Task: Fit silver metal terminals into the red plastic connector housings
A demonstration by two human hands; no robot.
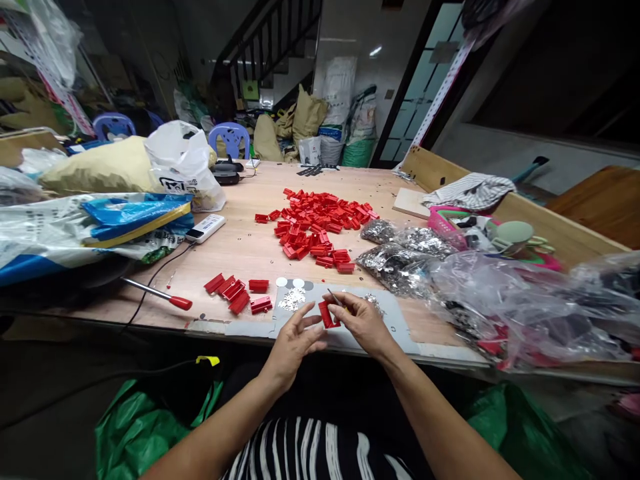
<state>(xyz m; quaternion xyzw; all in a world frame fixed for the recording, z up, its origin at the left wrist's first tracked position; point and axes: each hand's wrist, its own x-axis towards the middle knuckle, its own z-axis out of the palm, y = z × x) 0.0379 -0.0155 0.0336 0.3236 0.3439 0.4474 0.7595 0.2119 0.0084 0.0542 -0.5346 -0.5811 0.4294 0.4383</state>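
Pinching thin metal pin [336,299] in right hand [364,323]; left hand [295,340] spread beside red plastic part [327,314]; wooden table [240,250], sacks [309,117] behind, print unreadable.

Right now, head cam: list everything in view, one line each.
table: one, pale wood, centre
red parts: many, red, heaped mid-table
red parts, small group: several, red, left of grey card
grey card: one, grey, near table edge
silver bits: many, silver, on grey card
held part: one, red, over grey card
metal tool: one, silver, at held part
screwdriver: one, red handle, left on table
power strip: one, white, left on table
clear bags: several, silver contents, right on table
blue chairs: two, blue, background
left hand: one, bare, beside held part
right hand: one, bare, at metal tool
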